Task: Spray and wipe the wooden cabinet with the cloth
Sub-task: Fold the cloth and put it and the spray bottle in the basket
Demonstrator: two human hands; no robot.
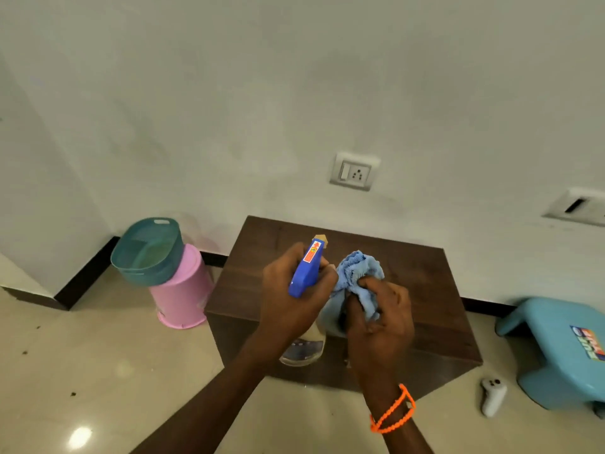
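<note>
Looking down at the cabinet (409, 280), we've got a low dark wooden box standing on the tiled floor (108, 348), its back edge up against the white wall (262, 109). Its top is bare apart from what we're holding over it.

Our left hand (291, 299) is wrapped around the neck of the sprayer (307, 273), fingers curled at the blue trigger head, nozzle pointing away from us toward the wall. The clear bottle part hangs below the hand, over the cabinet's front edge; can't tell if the trigger is actually squeezed.

Our right hand (381, 316) is bunched closed on the cloth (357, 276), a light blue rag scrunched up, with a ruffled bit sticking out above the fingers, just beside the sprayer head. The cloth is held up in the air, not on the wood. There's an orange bead band (393, 409) on that wrist.

Further out: on the left, a pink bucket (183, 293) sits upside down on the floor near the cabinet, with a teal basket (147, 253) tilted on top of it. On the right there's a blue stool (563, 348), and a white controller (492, 396) lying on the floor in front of it. A socket (355, 172) is on the wall above the cabinet.
</note>
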